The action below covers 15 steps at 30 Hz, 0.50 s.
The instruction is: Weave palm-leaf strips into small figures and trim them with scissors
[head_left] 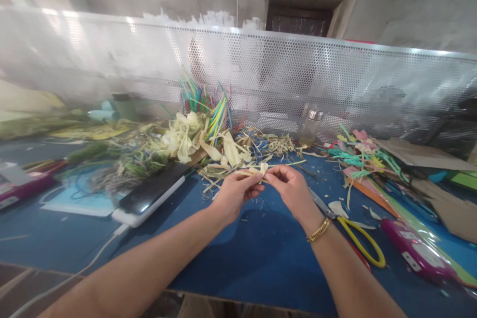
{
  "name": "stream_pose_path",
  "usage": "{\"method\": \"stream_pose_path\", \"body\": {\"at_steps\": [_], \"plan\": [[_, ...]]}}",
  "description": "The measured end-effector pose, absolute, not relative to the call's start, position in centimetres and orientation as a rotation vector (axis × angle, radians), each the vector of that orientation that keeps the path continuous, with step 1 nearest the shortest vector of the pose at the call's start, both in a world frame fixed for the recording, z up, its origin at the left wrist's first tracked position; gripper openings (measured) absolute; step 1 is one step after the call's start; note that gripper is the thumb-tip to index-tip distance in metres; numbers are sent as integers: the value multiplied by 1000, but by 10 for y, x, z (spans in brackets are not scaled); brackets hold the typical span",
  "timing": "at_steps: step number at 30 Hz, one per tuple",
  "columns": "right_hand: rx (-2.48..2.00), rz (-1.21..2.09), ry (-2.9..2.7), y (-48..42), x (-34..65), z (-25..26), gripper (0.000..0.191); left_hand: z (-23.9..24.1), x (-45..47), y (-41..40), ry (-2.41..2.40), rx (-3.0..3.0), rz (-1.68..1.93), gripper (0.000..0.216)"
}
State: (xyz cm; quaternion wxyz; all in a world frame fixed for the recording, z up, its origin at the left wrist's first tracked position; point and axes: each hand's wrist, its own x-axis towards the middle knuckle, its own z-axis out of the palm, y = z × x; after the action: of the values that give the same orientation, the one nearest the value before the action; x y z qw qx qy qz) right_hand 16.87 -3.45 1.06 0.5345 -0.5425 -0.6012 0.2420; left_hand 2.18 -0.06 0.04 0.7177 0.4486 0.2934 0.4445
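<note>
Both hands meet over the middle of the blue table (257, 263). Between their fingertips is a small strip of pale, husk-like material (263, 168). My left hand (234, 194) is closed in a pinch on it, the thumb lying on top. From the other side my right hand (292, 191), with a gold bracelet at the wrist, pinches the same pale strip. A thin greenish stem (286, 163) runs behind the fingers; whether it joins the strip I cannot tell. Beside the right forearm lie scissors (350, 233) with a yellow handle.
Behind the hands are heaps of dried husk strips (231, 149) and coloured stems (208, 104). A phone (152, 189) with a white cable lies left. A glass bottle (311, 124), paper flowers (361, 151) and a purple device (417, 248) are right. A perforated metal screen (238, 69) stands behind.
</note>
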Motion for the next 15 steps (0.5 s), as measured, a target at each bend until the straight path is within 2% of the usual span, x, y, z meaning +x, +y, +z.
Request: {"method": "stream_pose_path", "body": {"at_steps": [15], "plan": [[-1321,449,-1562,-37,172,17,10,-2,21,1,703,1071,974,25]]}}
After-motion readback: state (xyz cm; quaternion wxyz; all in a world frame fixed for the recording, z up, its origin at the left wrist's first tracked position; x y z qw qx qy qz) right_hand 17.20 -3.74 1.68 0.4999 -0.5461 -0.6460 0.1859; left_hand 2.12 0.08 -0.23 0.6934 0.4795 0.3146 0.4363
